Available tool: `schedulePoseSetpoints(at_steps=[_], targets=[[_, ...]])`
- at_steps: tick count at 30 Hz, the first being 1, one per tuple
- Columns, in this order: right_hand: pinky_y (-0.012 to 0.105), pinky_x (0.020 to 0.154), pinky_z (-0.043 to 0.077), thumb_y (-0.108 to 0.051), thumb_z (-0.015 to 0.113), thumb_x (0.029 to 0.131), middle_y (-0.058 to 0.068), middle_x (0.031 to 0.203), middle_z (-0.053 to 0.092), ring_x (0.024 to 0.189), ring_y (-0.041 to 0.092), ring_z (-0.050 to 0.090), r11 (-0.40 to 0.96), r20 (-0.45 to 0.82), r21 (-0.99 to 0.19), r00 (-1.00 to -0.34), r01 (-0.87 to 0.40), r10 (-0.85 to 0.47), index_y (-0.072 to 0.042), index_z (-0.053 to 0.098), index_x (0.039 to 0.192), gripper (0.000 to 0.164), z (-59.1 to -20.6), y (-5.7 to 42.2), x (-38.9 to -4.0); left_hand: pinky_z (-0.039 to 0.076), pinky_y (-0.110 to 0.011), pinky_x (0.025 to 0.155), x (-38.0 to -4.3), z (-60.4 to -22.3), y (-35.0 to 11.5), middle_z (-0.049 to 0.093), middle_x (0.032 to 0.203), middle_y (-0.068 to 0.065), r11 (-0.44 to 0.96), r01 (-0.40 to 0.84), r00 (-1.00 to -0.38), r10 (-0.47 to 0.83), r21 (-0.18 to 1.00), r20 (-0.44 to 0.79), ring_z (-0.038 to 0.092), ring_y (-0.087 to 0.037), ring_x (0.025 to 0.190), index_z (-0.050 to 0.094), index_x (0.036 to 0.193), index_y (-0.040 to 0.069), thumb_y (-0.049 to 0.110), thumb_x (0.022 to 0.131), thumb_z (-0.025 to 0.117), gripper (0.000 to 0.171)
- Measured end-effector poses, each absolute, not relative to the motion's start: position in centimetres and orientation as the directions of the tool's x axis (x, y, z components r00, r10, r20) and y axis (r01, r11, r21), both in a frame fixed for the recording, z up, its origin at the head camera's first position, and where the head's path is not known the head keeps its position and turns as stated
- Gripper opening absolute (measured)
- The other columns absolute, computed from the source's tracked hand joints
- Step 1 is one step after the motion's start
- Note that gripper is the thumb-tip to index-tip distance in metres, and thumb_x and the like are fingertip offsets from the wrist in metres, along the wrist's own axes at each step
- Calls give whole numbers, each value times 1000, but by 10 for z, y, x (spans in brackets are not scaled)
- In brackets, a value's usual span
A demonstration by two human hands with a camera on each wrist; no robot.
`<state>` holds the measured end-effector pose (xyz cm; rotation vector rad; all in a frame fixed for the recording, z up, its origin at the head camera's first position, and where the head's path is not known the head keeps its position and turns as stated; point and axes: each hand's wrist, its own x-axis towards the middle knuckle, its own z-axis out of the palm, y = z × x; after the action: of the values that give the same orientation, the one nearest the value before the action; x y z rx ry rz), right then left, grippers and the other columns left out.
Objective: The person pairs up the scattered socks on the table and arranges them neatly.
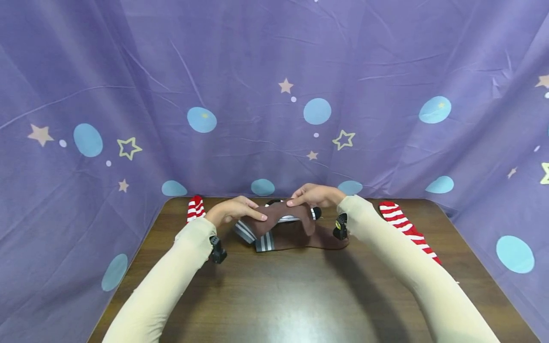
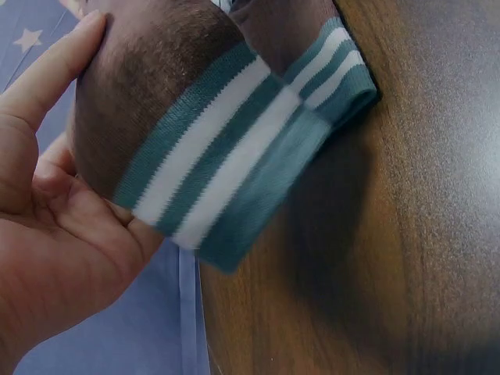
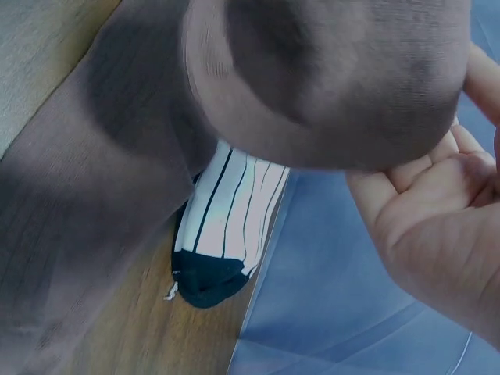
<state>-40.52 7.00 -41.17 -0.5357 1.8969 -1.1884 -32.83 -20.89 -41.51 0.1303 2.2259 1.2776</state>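
Note:
My left hand (image 1: pixel 233 209) and right hand (image 1: pixel 319 195) together hold a brown sock (image 1: pixel 274 212) above the table, each pinching it between thumb and fingers. Its teal cuff (image 2: pixel 211 156) with two white bands hangs at the left; the rounded toe (image 3: pixel 375 117) droops on the right. Below it a matching brown sock (image 1: pixel 326 238) lies flat, cuff to the left. Behind both is a white sock (image 3: pixel 223 203) with thin dark lines and a dark toe, mostly covered in the head view.
Red-and-white striped socks lie on the wooden table (image 1: pixel 283 295): one sock (image 1: pixel 196 208) at the far left, partly behind the left arm, another sock (image 1: pixel 407 228) at the right. A purple curtain (image 1: pixel 257 95) with stars and dots rises behind the table's back edge.

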Motion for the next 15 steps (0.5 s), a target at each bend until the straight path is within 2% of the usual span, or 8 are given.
schedulePoseSetpoints(at_steps=[3, 6, 8, 11, 15], targets=[[23, 71, 56, -12, 62, 101, -4, 85, 71, 78, 8, 64, 454, -406, -889, -562, 60, -720, -13, 73, 89, 17, -411, 75, -405, 46, -41, 113, -328, -414, -213, 70, 122, -7, 564, -180, -826, 358, 806, -435, 61, -22, 120, 69, 124, -1, 26, 90, 76, 44], [25, 73, 58, -10, 63, 101, -4, 87, 73, 78, 8, 66, 449, -406, -891, -548, 61, -732, -13, 75, 91, 16, -410, 80, -405, 39, -52, 119, -327, -411, -218, 56, 145, -18, 596, -171, -821, 354, 785, -448, 48, -35, 139, 55, 140, -4, 32, 92, 74, 62], [25, 75, 58, -8, 63, 100, -3, 88, 74, 79, 8, 67, 448, -413, -891, -529, 69, -741, -13, 76, 94, 15, -410, 84, -405, 37, -56, 119, -327, -411, -221, 46, 153, -24, 607, -164, -815, 360, 777, -453, 41, -41, 145, 45, 147, -7, 34, 94, 71, 71], [28, 78, 60, -4, 65, 98, -1, 89, 76, 82, 11, 70, 455, -430, -887, -496, 78, -754, -11, 77, 97, 15, -411, 90, -405, 37, -58, 119, -327, -410, -224, 42, 155, -27, 601, -164, -796, 388, 783, -465, 40, -43, 145, 40, 150, -8, 32, 97, 67, 72], [33, 89, 59, -2, 68, 93, -2, 91, 77, 88, 13, 71, 481, -448, -875, -483, 62, -752, -12, 78, 94, 14, -412, 97, -405, 42, -55, 116, -324, -409, -227, 57, 142, -20, 597, -159, -777, 416, 786, -473, 55, -32, 129, 48, 144, -6, 29, 100, 63, 58]])
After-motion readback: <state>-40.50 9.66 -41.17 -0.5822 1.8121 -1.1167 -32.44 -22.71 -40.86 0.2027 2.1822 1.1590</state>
